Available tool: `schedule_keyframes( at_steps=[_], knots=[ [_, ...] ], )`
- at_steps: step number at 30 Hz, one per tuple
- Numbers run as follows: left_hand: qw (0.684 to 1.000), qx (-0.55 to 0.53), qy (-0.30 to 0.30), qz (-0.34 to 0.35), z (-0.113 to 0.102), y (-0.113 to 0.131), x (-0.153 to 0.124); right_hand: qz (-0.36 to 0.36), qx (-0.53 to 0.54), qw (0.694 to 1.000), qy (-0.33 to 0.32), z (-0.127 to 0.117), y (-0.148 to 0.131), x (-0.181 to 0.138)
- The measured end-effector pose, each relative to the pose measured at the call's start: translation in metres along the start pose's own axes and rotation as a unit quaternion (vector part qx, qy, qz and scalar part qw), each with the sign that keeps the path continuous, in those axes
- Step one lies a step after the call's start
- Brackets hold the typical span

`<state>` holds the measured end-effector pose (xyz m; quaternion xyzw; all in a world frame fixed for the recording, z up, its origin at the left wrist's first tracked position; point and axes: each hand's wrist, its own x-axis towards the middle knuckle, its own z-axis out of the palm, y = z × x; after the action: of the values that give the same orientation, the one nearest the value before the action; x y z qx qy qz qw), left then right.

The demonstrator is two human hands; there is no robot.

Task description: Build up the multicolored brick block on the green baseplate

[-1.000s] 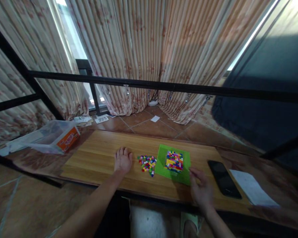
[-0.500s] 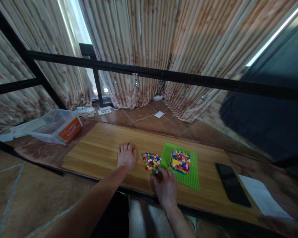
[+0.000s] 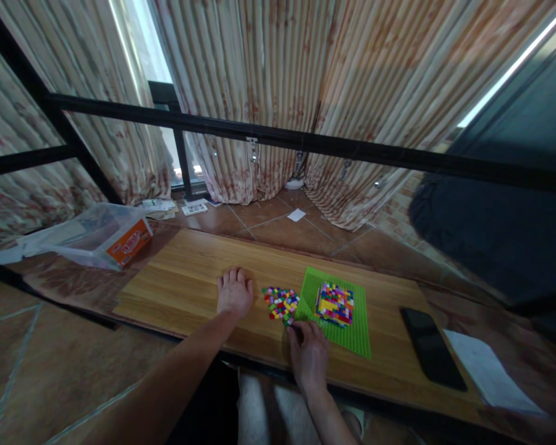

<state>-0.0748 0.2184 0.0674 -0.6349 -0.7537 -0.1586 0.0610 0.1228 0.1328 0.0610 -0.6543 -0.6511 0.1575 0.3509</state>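
My left hand (image 3: 234, 292) lies flat and open on the wooden board (image 3: 185, 284), just left of a pile of small coloured bricks (image 3: 280, 303). My right hand (image 3: 308, 350) sits at the near edge of that pile, fingers curled with their tips on a brick at the pile's bottom right; what they pinch is too small to make out. To the right lies a green baseplate (image 3: 359, 330) carrying a square multicoloured block of bricks (image 3: 335, 304).
A black phone (image 3: 432, 355) and a white sheet of paper (image 3: 490, 373) lie at the right. A clear plastic box with an orange label (image 3: 102, 236) stands at the left. A black metal rail (image 3: 306, 143) crosses in front of curtains.
My right hand swept left from the baseplate's right corner to the near edge of the loose brick pile. The left hand stayed flat. The view shifted slightly.
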Motion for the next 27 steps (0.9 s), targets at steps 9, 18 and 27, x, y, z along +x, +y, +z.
schedule_keyframes(
  at_steps=[9,18,27],
  knots=[
    [1.000,0.015,0.010,0.010,0.000,-0.001,0.002,0.133,0.239,0.958,0.086,-0.056,0.029,0.012],
    [1.000,0.016,0.008,0.013,0.002,-0.003,0.003,0.142,0.158,0.971,0.107,-0.097,0.056,0.050],
    [1.000,0.017,0.010,0.017,0.001,-0.003,0.003,0.054,-0.034,0.996,0.058,-0.093,0.051,0.067]
  ],
)
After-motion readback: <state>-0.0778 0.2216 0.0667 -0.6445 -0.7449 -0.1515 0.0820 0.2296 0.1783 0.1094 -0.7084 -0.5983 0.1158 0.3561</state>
